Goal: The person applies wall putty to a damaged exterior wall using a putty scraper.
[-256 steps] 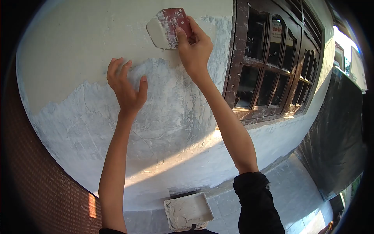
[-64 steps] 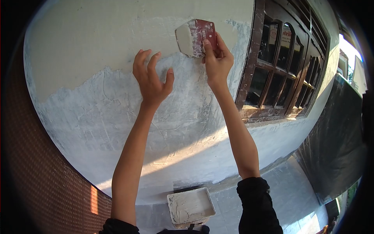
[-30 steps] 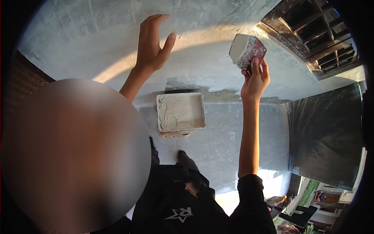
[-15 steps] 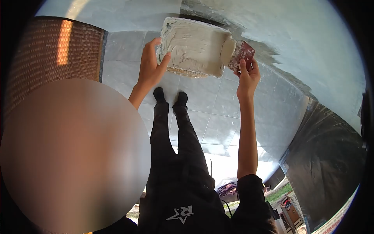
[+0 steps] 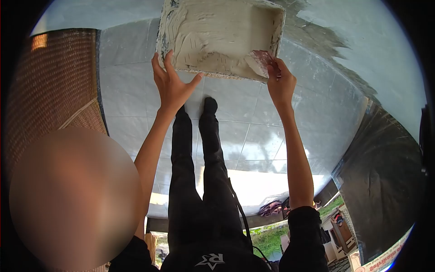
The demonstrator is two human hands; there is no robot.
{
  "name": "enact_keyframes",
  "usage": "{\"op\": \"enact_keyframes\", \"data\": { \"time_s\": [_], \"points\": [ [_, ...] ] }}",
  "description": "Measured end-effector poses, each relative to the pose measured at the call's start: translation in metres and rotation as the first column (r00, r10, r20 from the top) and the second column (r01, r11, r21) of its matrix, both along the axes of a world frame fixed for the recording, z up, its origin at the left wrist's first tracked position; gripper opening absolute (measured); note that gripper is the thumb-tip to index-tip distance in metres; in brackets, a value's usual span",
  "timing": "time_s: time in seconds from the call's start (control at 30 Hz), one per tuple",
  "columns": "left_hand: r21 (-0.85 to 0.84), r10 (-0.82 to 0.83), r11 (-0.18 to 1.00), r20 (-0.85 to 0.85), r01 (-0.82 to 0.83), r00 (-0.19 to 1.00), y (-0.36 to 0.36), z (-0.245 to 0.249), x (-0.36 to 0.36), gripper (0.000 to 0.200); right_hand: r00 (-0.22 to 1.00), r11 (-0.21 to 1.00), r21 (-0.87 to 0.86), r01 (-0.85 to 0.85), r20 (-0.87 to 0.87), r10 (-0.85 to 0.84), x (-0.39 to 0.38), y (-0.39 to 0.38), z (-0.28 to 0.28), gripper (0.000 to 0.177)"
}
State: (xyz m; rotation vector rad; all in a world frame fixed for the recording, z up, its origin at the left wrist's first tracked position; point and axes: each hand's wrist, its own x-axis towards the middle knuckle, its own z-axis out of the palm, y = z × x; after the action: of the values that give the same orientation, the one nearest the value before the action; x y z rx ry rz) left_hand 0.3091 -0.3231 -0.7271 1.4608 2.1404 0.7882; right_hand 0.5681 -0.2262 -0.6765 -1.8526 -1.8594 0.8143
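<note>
My left hand spreads its fingers around the near left corner of a shallow rectangular tray, with fingertips right at its left rim and the thumb at the near rim. Wet beige plaster fills the tray, ridged and smeared on the left, smoother toward the right. My right hand pinches a flat reddish-brown scraper between thumb and fingers. The scraper's plaster-coated blade overlaps the tray's near right corner, down at the plaster.
A wall with grey, partly coated patches runs along the right. Woven matting stands at the left, and dark sheeting hangs at the right. Grey tiles cover the floor. A blurred round patch hides the lower left.
The scraper, which carried a lump of plaster outside the tray's right rim, has moved left and into the near right corner. The tray appears larger and higher in view; my left hand has shifted left.
</note>
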Motion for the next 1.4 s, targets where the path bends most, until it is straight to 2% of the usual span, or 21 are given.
{"op": "enact_keyframes", "data": {
  "time_s": [0.1, 0.23, 0.83, 1.4],
  "points": [
    [0.023, 0.009, 1.000, -0.037, -0.008, 0.999, 0.004, -0.011, 0.006, 0.105, 0.997, 0.994, 0.080, -0.080, -0.016, 0.082, -0.003, 0.005, -0.016, 0.021],
    [-0.042, 0.052, 0.998, -0.079, -0.055, 0.996, 0.003, -0.020, 0.015, 0.119, 0.993, 0.991, 0.064, -0.114, -0.030, 0.116, -0.005, 0.009, -0.026, 0.020],
    [-0.053, 0.077, 0.996, 0.011, -0.076, 0.997, 0.003, -0.024, 0.017, 0.123, 0.965, 0.962, 0.088, -0.259, 0.057, 0.255, -0.009, 0.011, -0.044, 0.015],
    [-0.081, 0.100, 0.992, 0.041, -0.097, 0.994, 0.004, -0.020, 0.019, 0.124, 0.897, 0.886, -0.168, -0.432, 0.025, 0.442, 0.000, 0.032, -0.041, 0.021]
  ]
}}
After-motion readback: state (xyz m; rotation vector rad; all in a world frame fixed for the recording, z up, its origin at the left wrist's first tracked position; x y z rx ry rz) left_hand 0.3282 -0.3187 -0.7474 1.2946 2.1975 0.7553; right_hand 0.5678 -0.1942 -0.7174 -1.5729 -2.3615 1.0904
